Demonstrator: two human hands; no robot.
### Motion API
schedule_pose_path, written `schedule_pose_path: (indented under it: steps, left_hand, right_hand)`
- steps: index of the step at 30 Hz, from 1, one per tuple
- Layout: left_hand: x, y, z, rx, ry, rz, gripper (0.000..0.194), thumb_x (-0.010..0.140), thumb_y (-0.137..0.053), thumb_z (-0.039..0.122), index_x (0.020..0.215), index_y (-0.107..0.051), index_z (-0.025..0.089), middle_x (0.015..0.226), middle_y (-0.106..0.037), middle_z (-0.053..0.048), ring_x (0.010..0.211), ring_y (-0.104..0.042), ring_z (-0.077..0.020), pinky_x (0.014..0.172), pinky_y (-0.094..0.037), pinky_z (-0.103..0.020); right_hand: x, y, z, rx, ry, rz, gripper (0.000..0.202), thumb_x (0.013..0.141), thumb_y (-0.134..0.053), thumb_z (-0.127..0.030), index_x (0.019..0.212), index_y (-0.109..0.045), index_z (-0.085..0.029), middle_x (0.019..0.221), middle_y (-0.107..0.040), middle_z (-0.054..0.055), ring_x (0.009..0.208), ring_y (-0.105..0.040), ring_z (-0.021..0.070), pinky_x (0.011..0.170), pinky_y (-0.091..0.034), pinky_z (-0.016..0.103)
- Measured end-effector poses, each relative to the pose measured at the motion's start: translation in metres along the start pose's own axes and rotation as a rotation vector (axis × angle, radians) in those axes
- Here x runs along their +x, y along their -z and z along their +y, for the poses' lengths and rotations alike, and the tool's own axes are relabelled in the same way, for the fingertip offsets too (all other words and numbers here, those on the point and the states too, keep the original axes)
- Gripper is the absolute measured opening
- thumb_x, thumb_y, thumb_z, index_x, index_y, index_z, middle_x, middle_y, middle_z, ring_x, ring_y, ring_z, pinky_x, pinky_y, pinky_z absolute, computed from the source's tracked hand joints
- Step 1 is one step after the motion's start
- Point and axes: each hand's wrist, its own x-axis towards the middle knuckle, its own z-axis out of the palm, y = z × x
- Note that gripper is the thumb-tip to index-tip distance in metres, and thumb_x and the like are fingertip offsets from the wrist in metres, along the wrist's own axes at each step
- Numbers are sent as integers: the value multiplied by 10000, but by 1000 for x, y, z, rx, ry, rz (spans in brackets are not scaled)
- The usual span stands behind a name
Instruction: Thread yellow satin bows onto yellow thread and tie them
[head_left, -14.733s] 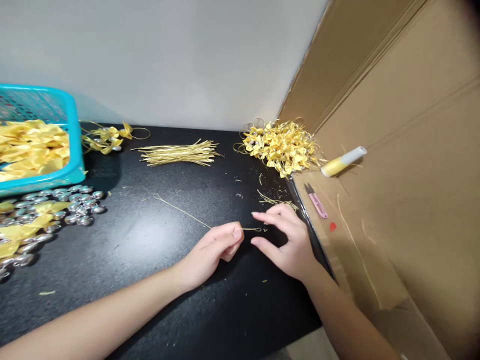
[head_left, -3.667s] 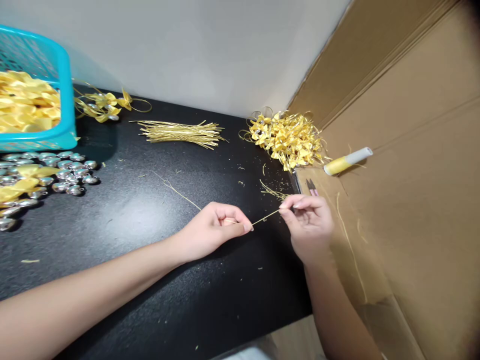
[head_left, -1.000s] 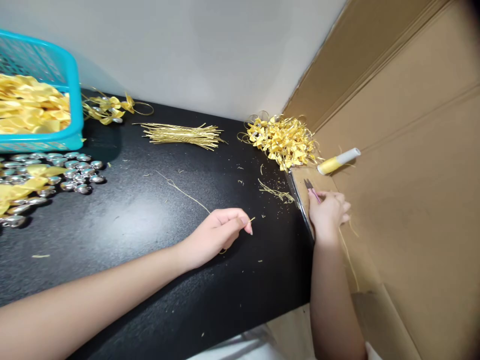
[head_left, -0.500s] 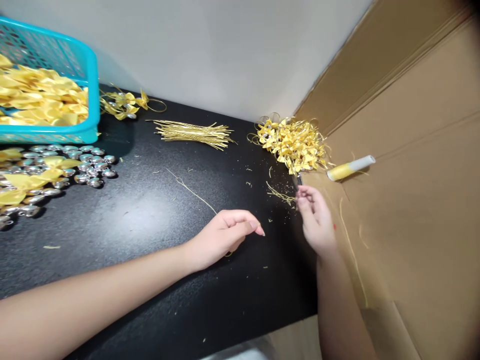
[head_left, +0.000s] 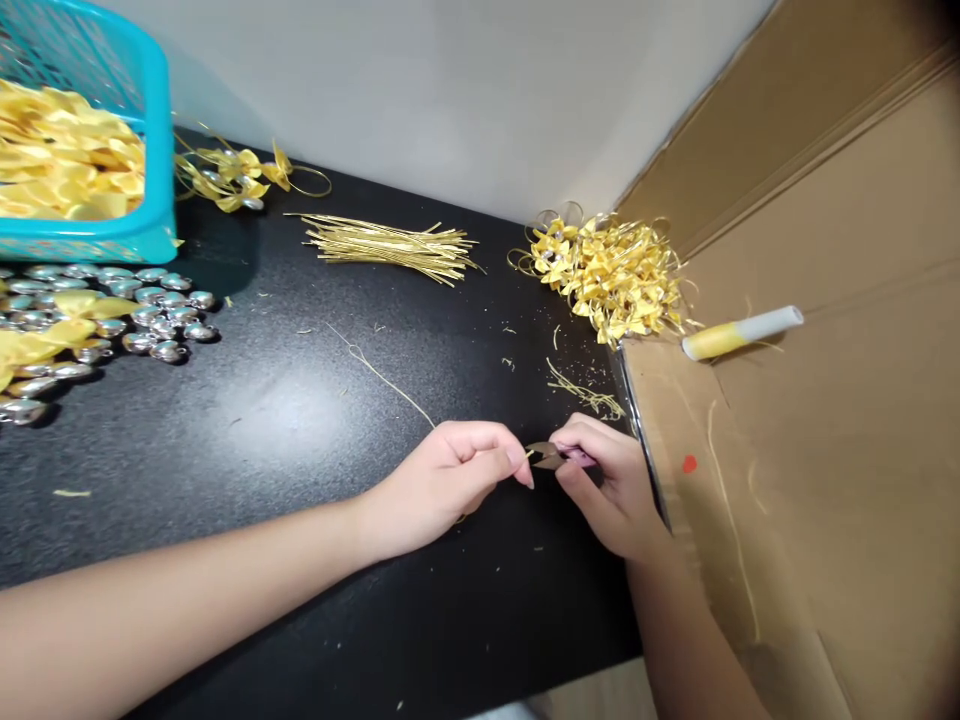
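My left hand (head_left: 450, 475) is closed in a pinch on a thin gold cord (head_left: 394, 388). The cord trails out behind the hand onto the black table, with a small knotted loop partway along it. A short yellow end pokes out past the fingertips. My right hand (head_left: 607, 485) is wrapped around small scissors (head_left: 549, 456) with a purple handle. Their blades are parted right at the cord's end, beside the left fingertips. Most of the handle is hidden in the palm.
A turquoise basket (head_left: 159, 150) of yellow ribbon bows stands far left, with silver beads (head_left: 169, 350) before it. Gold cords (head_left: 390, 248) lie in a bundle at the back. Finished-looking bow pieces (head_left: 622, 275) are heaped by the cardboard (head_left: 840, 420), near a cord-wound tube (head_left: 742, 332) and cord scraps (head_left: 585, 392).
My right hand has come down and left from beside the bow heap, bringing the scissors to the cord end. The left hand keeps its pinch. The view has shifted slightly.
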Motion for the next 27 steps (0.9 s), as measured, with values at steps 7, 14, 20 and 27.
schedule_pose_path:
  steps: [7,14,20,27]
  left_hand:
    - [0,0,2,18,15,-12,324,900,-539,428,743,-610,154,431,-289,94,401,-228,-58,399,-164,-186]
    - [0,2,0,-15,22,-70,358,913,-534,484,807,-615,151,438,-284,97,409,-214,-60,407,-142,-202]
    - [0,1,2,-30,23,-93,367,901,-547,503,817,-606,151,437,-276,103,408,-197,-61,404,-132,-210]
    - [0,2,2,-21,19,-89,386,899,-547,516,821,-607,144,437,-275,101,407,-198,-59,403,-130,-207]
  right_hand:
    - [3,-5,-3,46,-2,17,290,934,-509,-408,783,-574,-169,684,-452,-8,611,-427,116,558,-308,257]
    - [4,-8,-3,68,10,44,278,938,-512,-367,752,-567,-167,671,-460,-10,597,-433,107,549,-311,252]
    - [4,-9,-1,66,21,60,278,933,-523,-350,737,-571,-159,663,-462,-10,593,-434,102,550,-315,247]
    - [5,-8,-1,35,15,76,283,925,-529,-341,703,-553,-166,638,-440,-16,583,-424,105,548,-316,252]
